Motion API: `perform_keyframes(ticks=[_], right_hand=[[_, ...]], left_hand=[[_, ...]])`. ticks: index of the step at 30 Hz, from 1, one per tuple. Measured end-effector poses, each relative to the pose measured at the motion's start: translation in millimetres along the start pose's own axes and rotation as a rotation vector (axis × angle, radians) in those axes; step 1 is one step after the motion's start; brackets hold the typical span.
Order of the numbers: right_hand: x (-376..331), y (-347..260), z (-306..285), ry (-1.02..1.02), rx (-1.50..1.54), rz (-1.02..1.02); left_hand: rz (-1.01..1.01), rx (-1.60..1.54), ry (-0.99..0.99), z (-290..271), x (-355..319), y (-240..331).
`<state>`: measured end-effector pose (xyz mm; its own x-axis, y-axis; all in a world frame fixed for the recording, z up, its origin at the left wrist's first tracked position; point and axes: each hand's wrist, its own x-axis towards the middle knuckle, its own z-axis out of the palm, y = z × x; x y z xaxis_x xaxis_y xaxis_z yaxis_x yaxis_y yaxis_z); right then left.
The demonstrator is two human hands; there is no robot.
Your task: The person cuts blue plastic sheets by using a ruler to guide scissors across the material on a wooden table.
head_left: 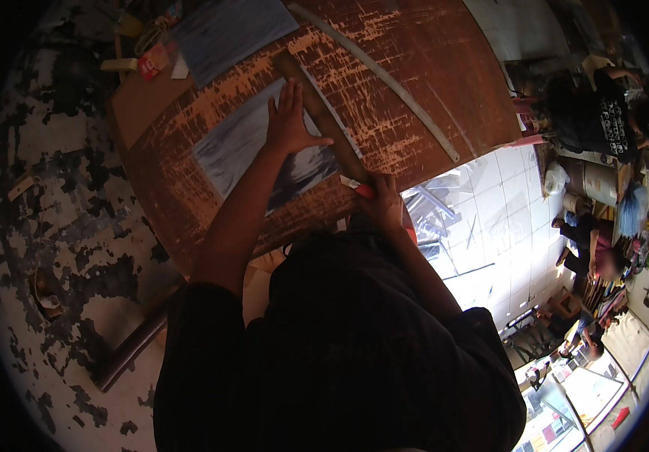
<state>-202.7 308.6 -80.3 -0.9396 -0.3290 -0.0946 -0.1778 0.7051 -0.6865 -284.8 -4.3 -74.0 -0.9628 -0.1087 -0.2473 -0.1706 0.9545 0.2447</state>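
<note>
Pressing down with fingers spread flat, the person's left hand [292, 120] pins a long dark straightedge [321, 120] against a grey-blue sheet [245, 147] lying on the worn brown counter [430, 68]. The straightedge runs diagonally along the sheet's right edge, from its far corner to its near one. At the near end of the straightedge, the right hand [385, 203] is closed, its grip pinching a small red-and-white cutter [356, 185] whose tip meets the straightedge's lower end, just off the sheet's near corner.

A second grey-blue sheet [230, 34] lies beyond the straightedge, toward the counter's far left corner, well apart from the first. A long pale metal ruler [381, 79] rests to the right of the straightedge, running roughly parallel to it across bare scuffed wood. Beyond the second sheet, left of the straightedge's far end, sits a small red packet [155, 60] among loose odds and ends. The counter's surface is heavily scratched, pale streaks showing through the brown. To the right of the straightedge and past the counter's edge, pale floor tiles [505, 211] show, and other people [603, 113] sit further off on that side. On the opposite side of the straightedge, off the counter's left edge, the floor [53, 211] is blotched dark and pale.
</note>
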Motion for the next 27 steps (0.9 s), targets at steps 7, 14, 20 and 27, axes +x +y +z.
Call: perform_keyframes(ticks=[7,14,20,27], right_hand=[[29,-7,-26,-0.068,0.206,0.010],[141,-72,-16,-0.281,0.050,0.011],[227,-128,20,-0.418,-0.252,-0.367],[278,-124,69,-0.399,-0.465,-0.588]], left_hand=[[-0.079,0.122,-0.141,-17,8,10],[-0.146,0.193,-0.223,-27,9,19],[-0.162,0.141,-0.222,-21,13,19],[-0.136,0.109,-0.213,-19,11,20]])
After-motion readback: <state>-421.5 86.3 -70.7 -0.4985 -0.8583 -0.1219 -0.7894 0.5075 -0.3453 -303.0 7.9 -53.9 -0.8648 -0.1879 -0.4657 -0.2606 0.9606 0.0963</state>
